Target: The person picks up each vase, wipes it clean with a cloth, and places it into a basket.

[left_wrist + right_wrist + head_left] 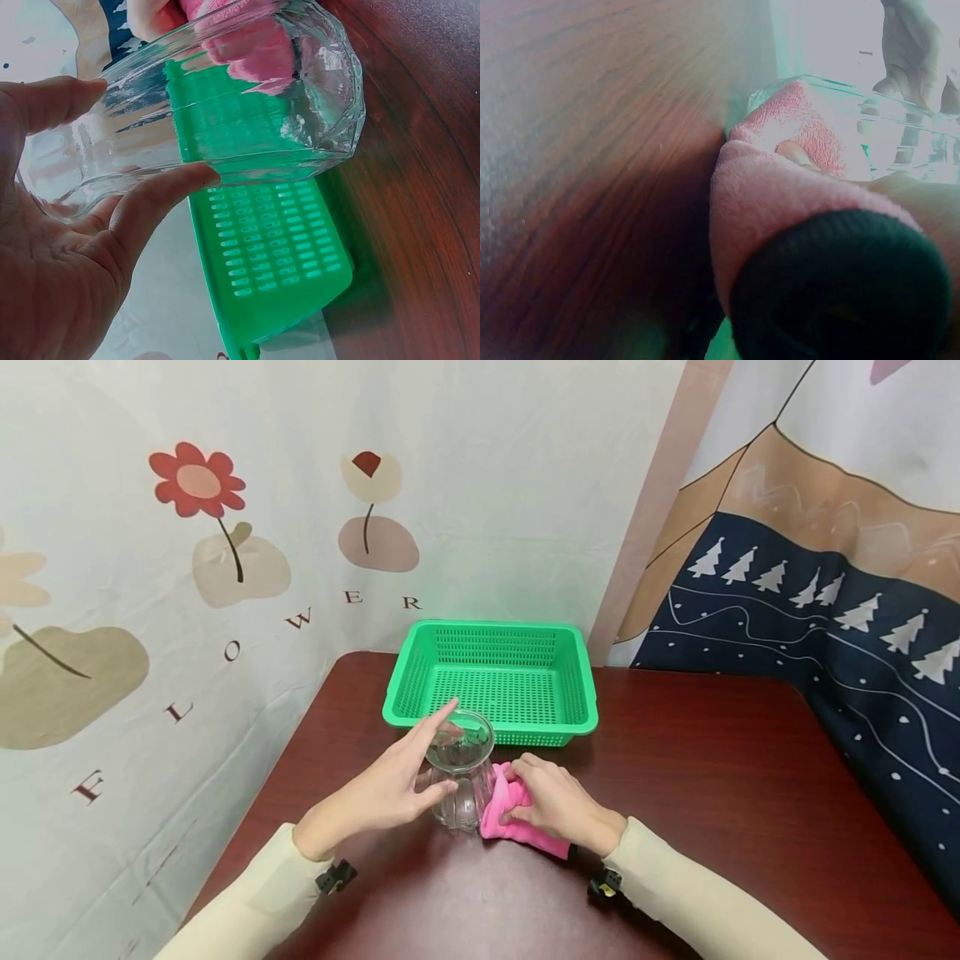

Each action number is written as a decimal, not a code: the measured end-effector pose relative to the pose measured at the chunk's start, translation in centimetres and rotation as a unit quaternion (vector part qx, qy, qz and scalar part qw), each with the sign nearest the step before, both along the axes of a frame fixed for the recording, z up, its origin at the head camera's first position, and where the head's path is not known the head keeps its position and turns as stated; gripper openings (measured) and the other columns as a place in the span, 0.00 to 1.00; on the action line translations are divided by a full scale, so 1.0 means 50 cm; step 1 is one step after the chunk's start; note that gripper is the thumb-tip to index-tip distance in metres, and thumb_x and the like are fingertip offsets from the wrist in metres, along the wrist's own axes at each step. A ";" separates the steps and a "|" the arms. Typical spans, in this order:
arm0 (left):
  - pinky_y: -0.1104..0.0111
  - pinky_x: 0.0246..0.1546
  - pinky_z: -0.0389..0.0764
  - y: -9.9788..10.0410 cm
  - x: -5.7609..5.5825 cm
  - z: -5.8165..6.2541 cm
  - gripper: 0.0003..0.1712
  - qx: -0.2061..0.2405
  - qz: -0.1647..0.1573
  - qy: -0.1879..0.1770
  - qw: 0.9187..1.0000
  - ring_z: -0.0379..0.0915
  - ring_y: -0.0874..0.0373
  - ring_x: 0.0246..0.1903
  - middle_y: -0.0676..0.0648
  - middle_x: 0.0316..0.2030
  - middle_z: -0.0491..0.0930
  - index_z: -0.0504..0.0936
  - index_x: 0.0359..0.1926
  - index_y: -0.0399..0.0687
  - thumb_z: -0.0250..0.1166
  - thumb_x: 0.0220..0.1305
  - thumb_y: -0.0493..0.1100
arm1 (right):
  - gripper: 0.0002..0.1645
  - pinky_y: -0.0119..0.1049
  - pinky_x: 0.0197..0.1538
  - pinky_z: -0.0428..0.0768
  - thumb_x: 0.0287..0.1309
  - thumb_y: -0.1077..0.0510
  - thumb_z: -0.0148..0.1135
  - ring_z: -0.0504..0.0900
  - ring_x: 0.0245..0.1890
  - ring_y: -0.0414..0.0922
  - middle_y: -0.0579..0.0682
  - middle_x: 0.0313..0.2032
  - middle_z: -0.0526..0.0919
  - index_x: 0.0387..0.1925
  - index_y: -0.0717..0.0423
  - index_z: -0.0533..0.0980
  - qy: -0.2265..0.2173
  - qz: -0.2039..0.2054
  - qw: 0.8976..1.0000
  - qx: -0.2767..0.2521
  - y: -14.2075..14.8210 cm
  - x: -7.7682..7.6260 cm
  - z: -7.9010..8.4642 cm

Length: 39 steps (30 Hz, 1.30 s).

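The left hand [386, 785] holds a clear glass vase [467, 803] between thumb and fingers; the right hand [561, 800], apart from the left, grips a bunched pink cloth [522, 834] against the vase's side; the vase is between both hands; just beyond them, a green basket [495, 693] sits on the brown table [712, 777].

Dark red-brown wood-grained table [720, 777] before printed hangings.
Behind it, a creased pale cloth [510, 485] bears flowers [198, 481] and the letters FLOWER [177, 712]; a pinkish band [648, 502] borders it. Rightward, tan mountains [825, 518] rise over navy ground [720, 647] with whitish trees [858, 612]. Light gleams on the table's near part.
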<state>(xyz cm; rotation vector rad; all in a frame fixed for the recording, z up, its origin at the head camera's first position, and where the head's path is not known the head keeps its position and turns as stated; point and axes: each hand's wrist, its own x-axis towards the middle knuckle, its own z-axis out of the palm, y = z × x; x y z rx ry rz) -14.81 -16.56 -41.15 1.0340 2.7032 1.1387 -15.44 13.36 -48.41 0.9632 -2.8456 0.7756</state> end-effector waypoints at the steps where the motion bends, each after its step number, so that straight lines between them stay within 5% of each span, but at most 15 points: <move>1: 0.58 0.57 0.95 0.000 0.000 0.000 0.66 -0.001 0.000 -0.001 1.000 0.78 0.43 0.77 0.40 0.79 0.76 0.43 0.97 0.53 0.79 0.76 0.38 | 0.31 0.36 0.45 0.89 0.55 0.52 0.96 0.86 0.40 0.41 0.48 0.49 0.89 0.55 0.57 0.89 -0.001 0.000 1.000 -0.003 0.000 0.000 0.000; 13: 0.51 0.52 0.94 0.001 0.000 -0.002 0.67 0.003 0.002 -0.005 1.000 0.79 0.43 0.76 0.40 0.79 0.76 0.43 0.97 0.53 0.79 0.75 0.36 | 0.34 0.35 0.45 0.90 0.54 0.51 0.97 0.86 0.41 0.40 0.47 0.48 0.90 0.58 0.58 0.89 0.001 0.000 1.000 -0.022 0.001 0.000 -0.003; 39: 0.58 0.44 0.92 0.002 -0.003 -0.004 0.66 0.012 -0.006 0.001 1.000 0.81 0.39 0.70 0.38 0.78 0.77 0.43 0.97 0.51 0.79 0.75 0.34 | 0.31 0.37 0.49 0.90 0.52 0.51 0.98 0.86 0.43 0.40 0.45 0.46 0.91 0.53 0.56 0.90 0.033 -0.008 0.997 -0.067 -0.001 0.002 0.008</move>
